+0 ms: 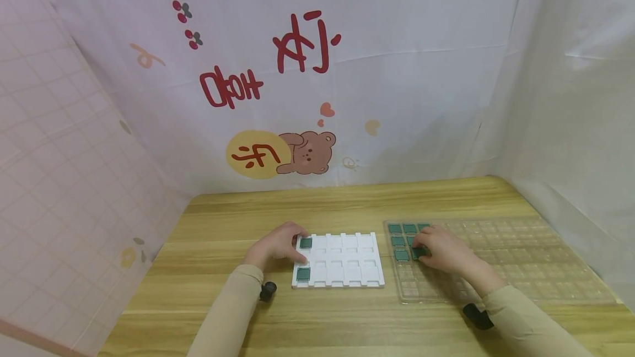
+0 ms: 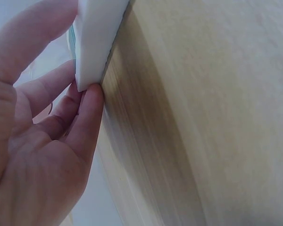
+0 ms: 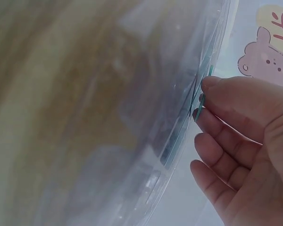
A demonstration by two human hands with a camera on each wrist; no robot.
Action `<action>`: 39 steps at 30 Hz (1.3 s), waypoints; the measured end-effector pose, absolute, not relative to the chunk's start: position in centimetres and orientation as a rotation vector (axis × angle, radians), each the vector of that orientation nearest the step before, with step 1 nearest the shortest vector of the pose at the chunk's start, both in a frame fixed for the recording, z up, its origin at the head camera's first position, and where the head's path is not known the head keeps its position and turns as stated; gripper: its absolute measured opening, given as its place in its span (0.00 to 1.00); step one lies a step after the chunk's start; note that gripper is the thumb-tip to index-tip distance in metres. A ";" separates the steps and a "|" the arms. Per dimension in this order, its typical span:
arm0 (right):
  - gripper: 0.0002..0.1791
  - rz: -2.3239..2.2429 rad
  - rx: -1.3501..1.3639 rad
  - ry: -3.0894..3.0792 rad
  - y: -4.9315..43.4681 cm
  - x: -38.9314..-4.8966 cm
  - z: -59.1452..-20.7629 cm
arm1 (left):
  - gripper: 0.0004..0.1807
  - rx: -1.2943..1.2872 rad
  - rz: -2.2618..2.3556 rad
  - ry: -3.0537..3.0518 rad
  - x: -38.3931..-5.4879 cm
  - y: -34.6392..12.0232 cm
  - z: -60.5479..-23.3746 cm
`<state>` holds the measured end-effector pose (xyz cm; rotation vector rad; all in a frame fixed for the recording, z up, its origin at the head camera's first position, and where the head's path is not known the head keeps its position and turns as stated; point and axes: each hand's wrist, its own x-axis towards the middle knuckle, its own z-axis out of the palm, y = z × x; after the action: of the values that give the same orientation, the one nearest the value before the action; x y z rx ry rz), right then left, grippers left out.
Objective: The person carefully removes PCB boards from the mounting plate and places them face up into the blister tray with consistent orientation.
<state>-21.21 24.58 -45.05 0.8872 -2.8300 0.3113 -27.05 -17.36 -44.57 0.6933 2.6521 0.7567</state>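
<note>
My left hand [image 1: 278,244] holds the left end of a white slotted tray [image 1: 339,263], its thumb and fingers spread along that edge. Two small green circuit boards sit in the tray's left column, an upper board [image 1: 306,243] and a lower board [image 1: 303,274]. Over at the clear plastic tray [image 1: 506,269], my right hand [image 1: 444,249] pinches a green circuit board [image 1: 418,253] between thumb and forefinger. Seen from the right wrist, that board [image 3: 199,108] is edge-on and tilted against the clear tray, with the other fingers loosely curled below.
Several more green boards [image 1: 401,255] lie in the clear tray's left pockets, partly covered by my right hand. Both trays rest on a wooden table [image 1: 347,324]. A printed white curtain [image 1: 421,98] hangs behind the table and along its sides.
</note>
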 end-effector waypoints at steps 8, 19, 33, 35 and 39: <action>0.14 0.309 0.894 -2.813 24.7 -21.3 -45.2 | 0.35 0.685 0.740 2.655 -27.1 -17.4 -44.7; 0.13 0.347 0.864 -2.812 24.6 -21.0 -44.9 | 0.35 0.690 0.759 2.648 -27.0 -17.3 -44.5; 0.11 0.386 0.838 -2.790 23.9 -20.7 -43.9 | 0.35 0.673 0.766 2.647 -26.9 -17.4 -44.6; 0.11 0.369 0.836 -2.781 23.8 -20.6 -43.8 | 0.35 0.672 0.761 2.651 -27.0 -17.4 -44.7; 0.11 0.360 0.834 -2.764 23.4 -20.7 -43.7 | 0.35 0.673 0.759 2.649 -27.0 -17.4 -44.7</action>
<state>-20.66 23.38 -43.67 0.8343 -2.7644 0.3604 -26.99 -17.39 -44.74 0.6733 2.6492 0.7585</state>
